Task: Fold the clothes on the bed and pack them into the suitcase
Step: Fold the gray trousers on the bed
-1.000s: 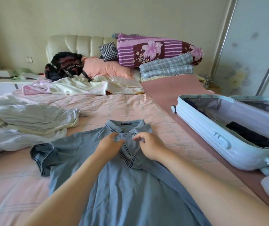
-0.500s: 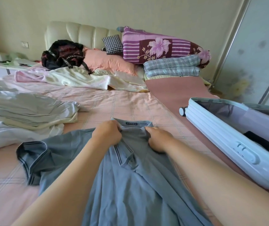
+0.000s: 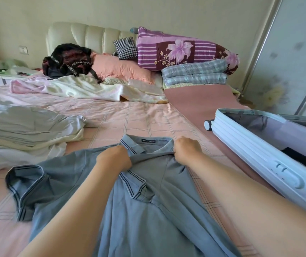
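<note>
A grey-blue polo shirt [image 3: 148,210] with dark-striped collar and cuffs lies face up on the pink checked bed [image 3: 130,117]. My left hand [image 3: 114,160] grips the shirt's fabric at the left side of the collar. My right hand [image 3: 185,153] grips it at the right side of the collar. One sleeve spreads out to the left. The open pale-blue suitcase [image 3: 255,156] lies on the bed at the right, with dark clothing inside. A loose heap of pale grey and white clothes [image 3: 28,130] lies at the left.
At the headboard are a black bag [image 3: 68,60], a pink pillow [image 3: 122,68], a purple flowered quilt [image 3: 183,51] and a folded checked blanket [image 3: 194,75]. A crumpled pale sheet [image 3: 85,89] lies across the bed. A mirrored wardrobe door [image 3: 287,58] stands at the right.
Both hands have shifted from the placket at the collar's middle outwards to the collar's two sides, and the shirt's front has bunched up. The view has swung slightly to the left.
</note>
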Demonstrator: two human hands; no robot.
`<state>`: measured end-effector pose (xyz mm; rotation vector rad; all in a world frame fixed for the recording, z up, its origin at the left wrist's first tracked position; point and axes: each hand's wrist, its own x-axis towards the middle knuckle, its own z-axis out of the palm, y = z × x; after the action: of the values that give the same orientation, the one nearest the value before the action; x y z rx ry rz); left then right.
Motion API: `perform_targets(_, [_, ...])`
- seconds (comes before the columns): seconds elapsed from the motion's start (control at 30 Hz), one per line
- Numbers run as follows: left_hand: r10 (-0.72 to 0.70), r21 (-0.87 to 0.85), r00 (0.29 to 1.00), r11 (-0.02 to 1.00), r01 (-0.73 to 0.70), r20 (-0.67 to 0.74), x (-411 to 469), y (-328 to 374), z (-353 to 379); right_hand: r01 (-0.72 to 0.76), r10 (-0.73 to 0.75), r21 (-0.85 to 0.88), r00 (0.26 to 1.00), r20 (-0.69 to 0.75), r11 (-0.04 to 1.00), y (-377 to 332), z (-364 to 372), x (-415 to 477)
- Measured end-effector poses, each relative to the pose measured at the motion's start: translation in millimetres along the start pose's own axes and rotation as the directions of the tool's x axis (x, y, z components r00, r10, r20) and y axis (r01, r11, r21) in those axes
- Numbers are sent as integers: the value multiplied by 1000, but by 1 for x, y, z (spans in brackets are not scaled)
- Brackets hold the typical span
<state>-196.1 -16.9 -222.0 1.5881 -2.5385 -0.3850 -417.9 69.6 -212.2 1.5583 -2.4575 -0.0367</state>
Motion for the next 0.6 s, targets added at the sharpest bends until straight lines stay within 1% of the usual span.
perform_targets(0.03, [17, 27, 998, 1000, -15, -55, -3, -1, 2, 9, -9, -2, 1000, 7, 1000, -3, 4, -1])
perform_targets(0.07, [46, 59, 985, 998, -37, -169, -7, -3, 5, 11, -11, 15, 1000, -18, 1000, -6, 7, -1])
perform_targets(0.1, [104, 98, 950, 992, -78, -293, -10, -2, 7, 15, -13, 38, 997, -73, 999, -8, 8, -1])
perform_targets(0.13, [187, 124, 903, 981, -150, -386, -13, -1, 7, 24, -16, 56, 990, -139, 998, -10, 10, -1])
perform_targets(0.17, [274, 128, 859, 962, -243, -433, -13, 2, 5, 41, -21, 94, 978, -206, 995, -12, 11, -2])
perform_targets(0.2, [341, 109, 841, 939, -326, -421, -13, 5, 2, 81, -39, 149, 964, -264, 986, -13, 12, -4])
perform_targets(0.23, [373, 48, 857, 923, -381, -356, -12, 7, -2, 142, -77, 213, 954, -289, 967, -14, 14, -7])
perform_targets(0.27, [377, -18, 898, 920, -391, -227, -13, 11, -6, 205, -131, 280, 956, -262, 938, -15, 16, -10])
perform_targets(0.3, [359, -49, 931, 931, -362, -57, -15, 14, -7, 243, -193, 316, 964, -183, 917, -15, 20, -16])
perform_targets(0.33, [333, -32, 939, 943, -332, 89, -18, 17, -6, 243, -235, 316, 970, -66, 917, -16, 23, -22])
perform_targets(0.37, [308, 43, 930, 945, -323, 202, -23, 18, -3, 212, -237, 291, 970, 51, 933, -17, 26, -29])
perform_targets(0.4, [287, 127, 922, 936, -327, 259, -27, 18, -1, 171, -210, 252, 968, 136, 952, -16, 27, -35])
perform_targets(0.43, [272, 188, 925, 927, -326, 266, -30, 16, -1, 139, -179, 216, 968, 176, 966, -16, 26, -39])
perform_targets(0.5, [289, 267, 937, 904, -335, 197, -39, 13, -9, 92, -128, 189, 974, 188, 978, -17, 18, -49])
perform_targets(0.53, [343, 299, 929, 880, -370, 140, -46, 14, -13, 88, -123, 198, 977, 173, 976, -20, 13, -55])
perform_targets(0.57, [418, 294, 904, 855, -426, 94, -53, 16, -17, 102, -136, 222, 980, 147, 970, -23, 7, -63])
perform_targets(0.6, [483, 225, 872, 844, -488, 80, -62, 19, -20, 127, -161, 260, 980, 115, 957, -26, 2, -73])
